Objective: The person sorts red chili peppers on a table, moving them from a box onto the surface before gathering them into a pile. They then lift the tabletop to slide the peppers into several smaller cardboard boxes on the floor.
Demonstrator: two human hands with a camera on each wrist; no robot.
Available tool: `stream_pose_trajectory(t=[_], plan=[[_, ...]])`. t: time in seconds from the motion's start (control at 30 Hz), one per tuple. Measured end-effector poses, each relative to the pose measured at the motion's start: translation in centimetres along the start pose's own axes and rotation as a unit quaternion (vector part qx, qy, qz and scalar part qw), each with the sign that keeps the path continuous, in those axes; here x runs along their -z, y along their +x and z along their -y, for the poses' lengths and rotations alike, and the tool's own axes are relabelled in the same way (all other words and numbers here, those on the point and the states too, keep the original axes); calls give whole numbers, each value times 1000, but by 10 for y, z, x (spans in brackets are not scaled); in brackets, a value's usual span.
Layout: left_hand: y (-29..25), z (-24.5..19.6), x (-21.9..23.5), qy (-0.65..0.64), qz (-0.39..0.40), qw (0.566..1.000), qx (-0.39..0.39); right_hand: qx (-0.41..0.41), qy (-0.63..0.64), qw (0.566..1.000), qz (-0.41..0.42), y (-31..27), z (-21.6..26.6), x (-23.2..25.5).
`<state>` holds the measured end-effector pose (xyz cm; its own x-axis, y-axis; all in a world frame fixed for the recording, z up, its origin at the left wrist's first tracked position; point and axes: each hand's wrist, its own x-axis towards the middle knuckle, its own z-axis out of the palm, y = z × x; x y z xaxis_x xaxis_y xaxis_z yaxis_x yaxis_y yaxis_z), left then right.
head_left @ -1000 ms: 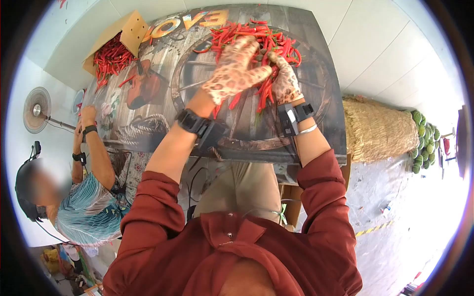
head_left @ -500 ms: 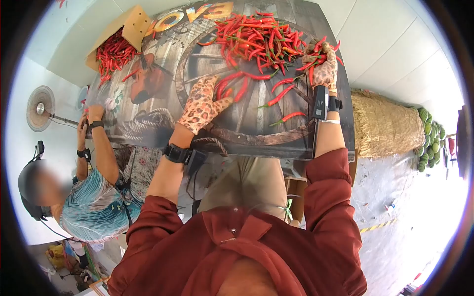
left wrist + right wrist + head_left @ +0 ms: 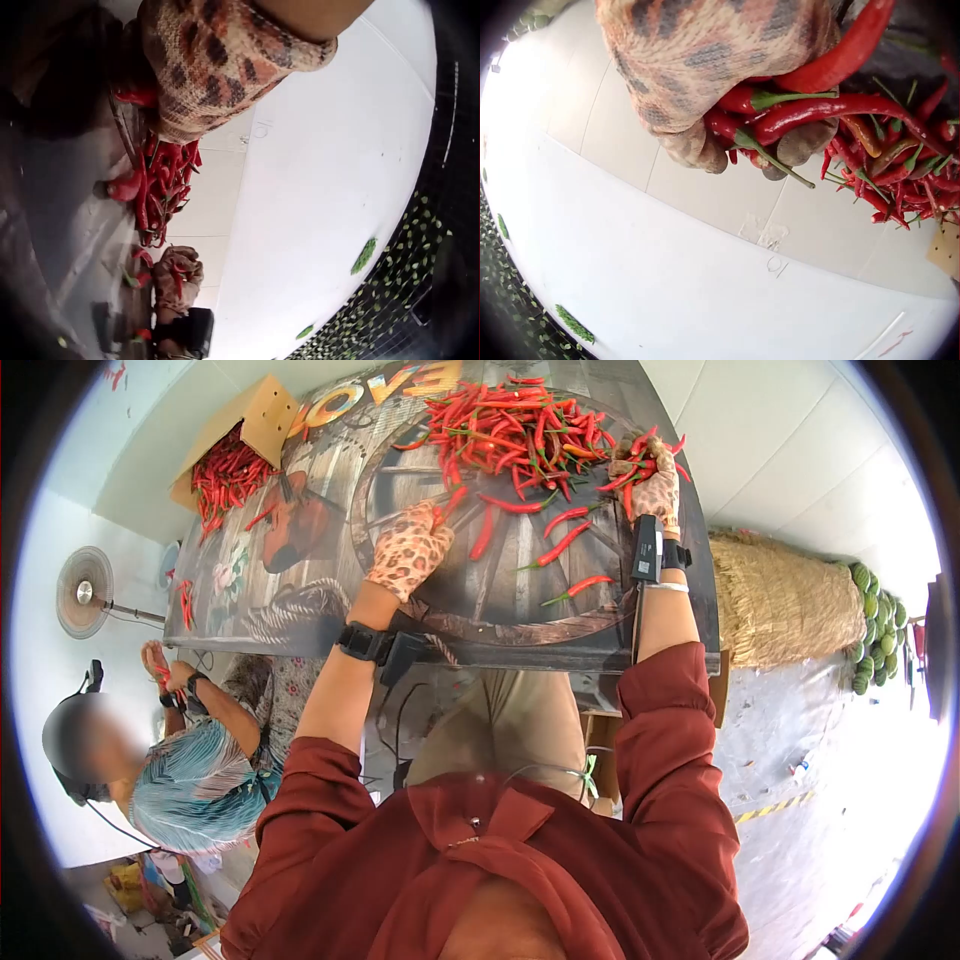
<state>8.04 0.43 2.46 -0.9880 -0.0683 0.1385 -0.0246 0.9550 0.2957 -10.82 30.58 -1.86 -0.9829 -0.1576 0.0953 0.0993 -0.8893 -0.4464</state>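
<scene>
A pile of red chili peppers (image 3: 520, 435) with green stems lies across the far side of the table (image 3: 330, 590). My left hand (image 3: 408, 548), in a leopard-print glove, is at the pile's near left edge, its fingers bent around a red chili pepper (image 3: 454, 498). At the pile's right end my right hand (image 3: 655, 490), gloved alike, grips a small bunch of chili peppers (image 3: 810, 116); their stems and tips stick out between the fingers in the right wrist view. Between both hands several loose chili peppers (image 3: 565, 545) lie singly on the printed surface.
A tipped cardboard box (image 3: 262, 425) spills more chili peppers at the back left. To the left another person (image 3: 200, 760) sits holding something red, near a fan (image 3: 85, 592). Behind the table is a pale wall; a straw-coloured roll (image 3: 785, 600) and watermelons (image 3: 880, 630) stand right.
The right hand moved from the pile's middle to its right end and now holds a bunch. The left hand drew back toward me, then its fingers curled in at a pepper.
</scene>
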Motion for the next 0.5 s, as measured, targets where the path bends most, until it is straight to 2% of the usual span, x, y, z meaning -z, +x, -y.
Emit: stream_pose_trajectory(t=[0.13,0.17,0.23,0.27,0.3,0.37,0.4,0.5], plan=[[-6,1,-4,-215,-55,975,33,-3,7,1000,-11,1,-3,2],[-7,-11,0,-213,-53,975,32,-2,9,1000,-14,-2,-3,-1],[-9,-30,3,-118,16,993,-21,-23,5,1000,1,-10,-3,-12],[-11,-37,0,-95,1,995,-41,-53,21,994,97,-8,0,-5],[-10,-40,-2,-96,2,994,-41,-53,20,994,96,-2,-3,2],[-3,-42,-9,-75,4,996,-52,6,-24,1000,-6,2,-5,6],[0,-39,-12,-67,-24,995,-74,-5,-17,999,-30,0,-5,3],[-3,-41,-4,-86,-30,993,-73,-24,-20,1000,-3,-3,-3,2]])
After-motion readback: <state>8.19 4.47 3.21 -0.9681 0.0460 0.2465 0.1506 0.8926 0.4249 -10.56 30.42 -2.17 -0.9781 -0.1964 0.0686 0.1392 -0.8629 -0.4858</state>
